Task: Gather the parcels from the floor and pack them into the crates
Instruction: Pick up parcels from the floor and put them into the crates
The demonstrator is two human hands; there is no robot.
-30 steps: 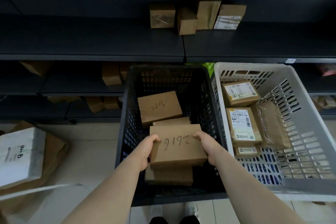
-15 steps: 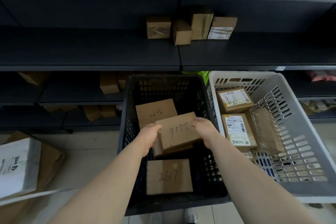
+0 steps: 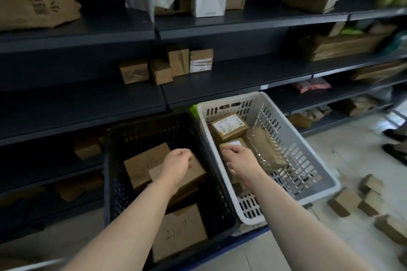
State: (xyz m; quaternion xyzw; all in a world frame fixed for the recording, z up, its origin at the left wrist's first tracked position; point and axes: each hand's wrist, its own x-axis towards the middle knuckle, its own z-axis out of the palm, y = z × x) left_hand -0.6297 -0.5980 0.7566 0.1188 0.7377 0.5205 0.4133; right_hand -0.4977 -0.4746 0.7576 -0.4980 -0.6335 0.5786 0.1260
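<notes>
Parcels [image 3: 343,203] of brown card scattered on the pale floor at right, near the white crate [image 3: 297,160]; others already packed in that crate and in the black crate [image 3: 114,171] set side by side with it, both below dark shelving [image 3: 242,72].

Both bare forearms stretched forward from the bottom of the view, one over each crate.

Left hand [image 3: 178,164] over the black crate, back of the hand uppermost, wrist slightly bent, fingers loosely curled under and holding nothing. Just beneath it, a tilted parcel [image 3: 196,174] leaning on a second box [image 3: 143,160] farther back. Nearer the camera, a flat parcel marked in pen [image 3: 180,231] on the crate bottom, partly hidden by the left forearm.

Right hand [image 3: 240,160] inside the white crate, palm down, fingers bent over a labelled parcel [image 3: 235,143]. Impossible to tell whether touching or gripping it. Beyond, another labelled box [image 3: 228,127] against the far wall. Just right of the hand, a clear-wrapped packet [image 3: 266,152] tilted against the slotted side.

On the shelf behind the crates, a row of small cartons [image 3: 134,70]. At the far right edge, dark shoes [image 3: 394,133] on the floor.
</notes>
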